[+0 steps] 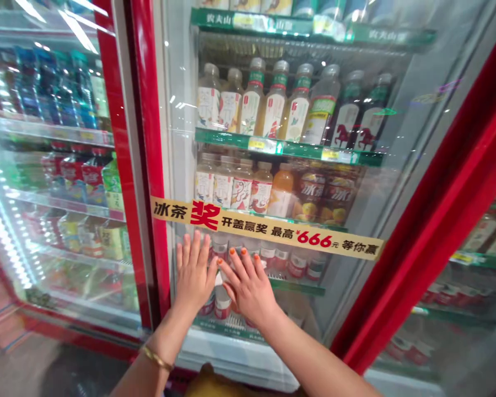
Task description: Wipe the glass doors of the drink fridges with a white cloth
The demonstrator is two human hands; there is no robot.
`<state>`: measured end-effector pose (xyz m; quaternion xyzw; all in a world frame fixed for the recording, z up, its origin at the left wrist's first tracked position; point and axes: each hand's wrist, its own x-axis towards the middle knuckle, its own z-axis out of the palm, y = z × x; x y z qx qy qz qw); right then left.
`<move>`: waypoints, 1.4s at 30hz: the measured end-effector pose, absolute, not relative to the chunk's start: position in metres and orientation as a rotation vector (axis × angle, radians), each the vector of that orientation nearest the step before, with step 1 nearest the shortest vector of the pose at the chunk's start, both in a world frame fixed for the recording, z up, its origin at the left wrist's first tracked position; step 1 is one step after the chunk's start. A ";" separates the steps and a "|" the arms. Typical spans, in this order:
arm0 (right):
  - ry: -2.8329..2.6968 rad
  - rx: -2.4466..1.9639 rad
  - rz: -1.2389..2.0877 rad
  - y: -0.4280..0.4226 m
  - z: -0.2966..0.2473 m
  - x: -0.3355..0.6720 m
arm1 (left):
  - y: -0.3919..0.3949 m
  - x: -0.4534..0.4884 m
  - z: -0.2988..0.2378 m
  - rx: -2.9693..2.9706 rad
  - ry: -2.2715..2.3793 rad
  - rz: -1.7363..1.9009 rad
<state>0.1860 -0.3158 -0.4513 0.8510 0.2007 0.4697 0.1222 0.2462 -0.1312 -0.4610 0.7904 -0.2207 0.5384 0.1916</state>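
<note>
Both hands are stretched toward the glass door (306, 314) of a red-framed drinks fridge. My left hand (193, 275) has its fingers extended upward, just below the yellow banner strip (256, 227) with Chinese lettering and "666". Beside it, my right hand (250, 286) lies flat with orange-painted fingernails, its fingers spread. Neither hand holds anything, and both seem to rest on the glass. Behind the door, tea bottles (273, 105) and an orange drink bottle (281, 187) stand on shelves. More bottles lower down are partly hidden by my hands.
Another fridge (126, 110) on the left holds blue bottles (53, 88) and other drinks. A wide red frame (434, 204) runs diagonally at right, with more shelved drinks beyond it. Green shelf edges (289, 148) carry price tags. Grey floor (28, 364) shows at lower left.
</note>
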 end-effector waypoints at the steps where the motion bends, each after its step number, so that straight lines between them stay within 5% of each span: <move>1: 0.607 2.508 1.330 -0.316 -0.453 0.185 | -0.128 0.244 -0.471 2.230 -0.632 1.512; 9: 0.618 2.602 1.409 -0.272 -0.315 0.222 | -0.106 0.268 -0.380 2.053 -0.495 1.515; 17: 0.812 2.449 1.335 -0.310 -0.400 0.202 | -0.113 0.270 -0.429 2.129 -0.594 1.605; 27: 1.251 2.090 1.209 -0.339 -0.385 0.200 | -0.129 0.248 -0.467 2.050 -0.568 1.735; 35: 0.879 2.352 1.249 -0.281 -0.296 0.222 | -0.119 0.269 -0.371 2.054 -0.377 1.590; 42: 0.827 2.390 1.216 -0.321 -0.378 0.194 | -0.121 0.242 -0.400 2.049 -0.626 1.488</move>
